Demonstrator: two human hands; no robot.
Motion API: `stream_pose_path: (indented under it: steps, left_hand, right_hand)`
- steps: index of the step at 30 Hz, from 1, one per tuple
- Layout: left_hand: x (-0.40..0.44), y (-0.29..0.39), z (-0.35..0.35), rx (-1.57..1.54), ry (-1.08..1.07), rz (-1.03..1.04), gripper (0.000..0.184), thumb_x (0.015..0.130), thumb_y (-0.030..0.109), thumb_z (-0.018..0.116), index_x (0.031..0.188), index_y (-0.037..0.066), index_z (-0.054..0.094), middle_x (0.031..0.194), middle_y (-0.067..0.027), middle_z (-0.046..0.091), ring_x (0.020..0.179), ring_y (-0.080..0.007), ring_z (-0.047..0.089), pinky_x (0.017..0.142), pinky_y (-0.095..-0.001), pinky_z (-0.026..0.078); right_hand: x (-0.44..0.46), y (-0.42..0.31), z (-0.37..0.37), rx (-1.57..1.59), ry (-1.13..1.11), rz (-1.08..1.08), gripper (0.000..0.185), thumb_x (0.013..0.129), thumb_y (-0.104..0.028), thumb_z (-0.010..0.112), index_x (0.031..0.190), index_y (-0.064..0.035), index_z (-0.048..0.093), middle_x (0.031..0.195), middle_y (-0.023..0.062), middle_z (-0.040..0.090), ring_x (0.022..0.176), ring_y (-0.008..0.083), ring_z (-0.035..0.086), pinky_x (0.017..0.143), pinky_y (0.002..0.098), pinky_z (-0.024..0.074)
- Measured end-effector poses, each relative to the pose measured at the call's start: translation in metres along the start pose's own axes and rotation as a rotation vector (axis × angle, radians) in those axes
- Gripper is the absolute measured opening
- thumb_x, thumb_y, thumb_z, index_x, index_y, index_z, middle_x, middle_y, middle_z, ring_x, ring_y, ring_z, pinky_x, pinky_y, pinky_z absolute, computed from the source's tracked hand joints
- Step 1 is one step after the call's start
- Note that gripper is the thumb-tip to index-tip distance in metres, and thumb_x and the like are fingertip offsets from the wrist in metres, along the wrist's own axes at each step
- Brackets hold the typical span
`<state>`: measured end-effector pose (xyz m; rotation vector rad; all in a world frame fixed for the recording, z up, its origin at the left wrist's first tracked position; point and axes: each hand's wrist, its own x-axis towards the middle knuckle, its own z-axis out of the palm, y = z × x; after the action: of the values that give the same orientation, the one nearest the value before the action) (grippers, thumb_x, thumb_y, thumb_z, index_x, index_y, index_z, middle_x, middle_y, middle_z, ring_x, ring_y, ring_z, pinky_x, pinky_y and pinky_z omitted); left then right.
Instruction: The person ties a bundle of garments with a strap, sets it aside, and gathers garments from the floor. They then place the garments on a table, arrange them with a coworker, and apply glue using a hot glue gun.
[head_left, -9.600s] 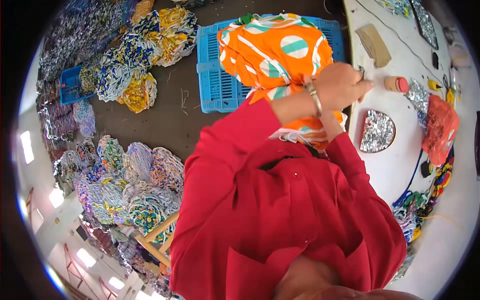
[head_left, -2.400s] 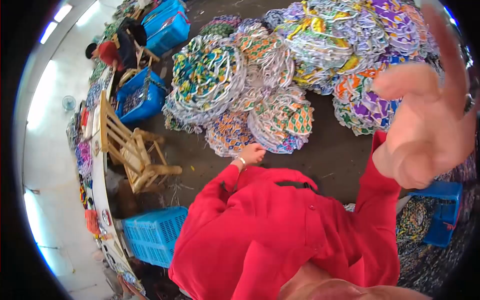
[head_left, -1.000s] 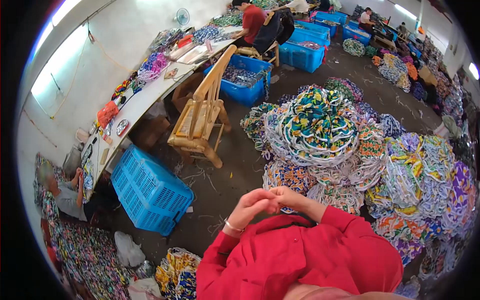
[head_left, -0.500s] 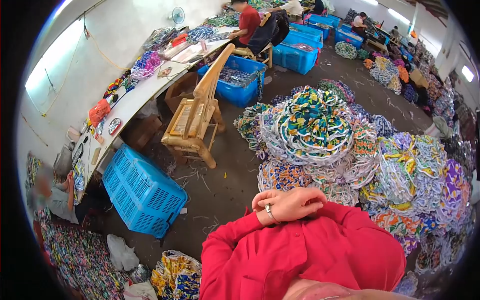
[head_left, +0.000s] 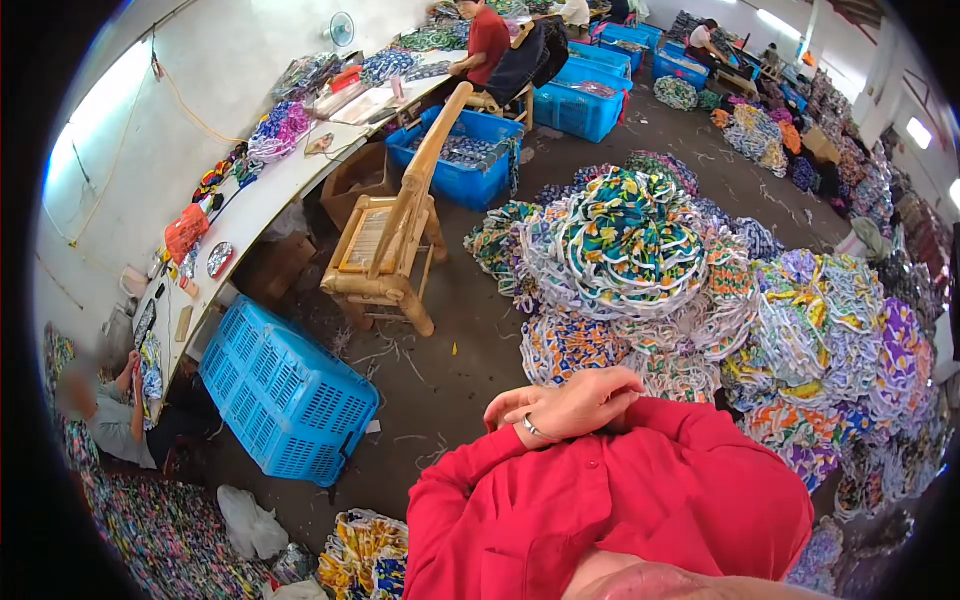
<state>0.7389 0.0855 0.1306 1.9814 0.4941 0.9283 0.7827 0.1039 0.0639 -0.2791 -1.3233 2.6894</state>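
My left hand [head_left: 575, 405], with a silver band at its wrist, lies across my right hand in front of my red shirt [head_left: 560, 500]. Its fingers are loosely bent and apart, with nothing in them. From under it, the fingers of my right hand [head_left: 505, 407] come out to the left, loose and holding nothing visible; the rest of that hand is hidden. Just beyond my hands, a large heap of gathered patterned fabric bundles [head_left: 630, 245] with white edging rises from the floor. More bundles [head_left: 820, 320] are piled to the right.
A bamboo chair [head_left: 385, 265] stands ahead, beside a long worktable [head_left: 260, 215]. An upturned blue plastic crate [head_left: 285, 390] sits at left, near a seated person [head_left: 120, 420]. Blue bins [head_left: 465, 155] and another seated person in red [head_left: 488, 50] are farther off. Thread scraps litter the floor [head_left: 450, 340].
The view has shifted slightly, so the far scene sits a little more to the left. My crossed hands stay together, with the fingers slightly more spread.
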Motion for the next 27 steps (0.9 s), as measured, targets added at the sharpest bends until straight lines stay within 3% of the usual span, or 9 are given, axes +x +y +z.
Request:
stream_pose_path:
  steps: [6,13,27]
  left_hand:
    - [-0.012,0.0,-0.007,0.061,0.012,0.054,0.014,0.081,0.008,0.056,0.094,0.004,0.057,0.084,-0.012,0.061,0.078,-0.0296,0.06,0.065,-0.0353,0.048]
    - [-0.014,0.015,-0.012,0.051,-0.063,0.091,0.013,0.081,0.009,0.055,0.093,0.004,0.056,0.086,-0.0129,0.061,0.079,-0.0317,0.06,0.066,-0.0375,0.048]
    - [-0.011,0.016,0.002,0.068,-0.078,0.114,0.009,0.079,0.006,0.058,0.088,0.004,0.057,0.08,-0.01,0.059,0.074,-0.028,0.06,0.063,-0.0352,0.047]
  right_hand:
    - [0.004,-0.019,0.033,0.016,-0.051,-0.164,0.036,0.089,-0.023,0.055,0.117,-0.0013,0.047,0.113,0.005,0.053,0.103,0.0133,0.052,0.089,0.0286,0.042]
    - [0.026,0.009,0.011,0.077,0.01,0.074,0.04,0.087,-0.025,0.058,0.118,-0.002,0.048,0.114,0.0045,0.053,0.106,0.0136,0.05,0.093,0.0288,0.0392]
    - [0.013,0.016,-0.001,-0.046,0.065,-0.013,0.043,0.087,-0.025,0.058,0.121,-0.0017,0.045,0.118,0.0051,0.051,0.109,0.0142,0.048,0.094,0.0297,0.0383]
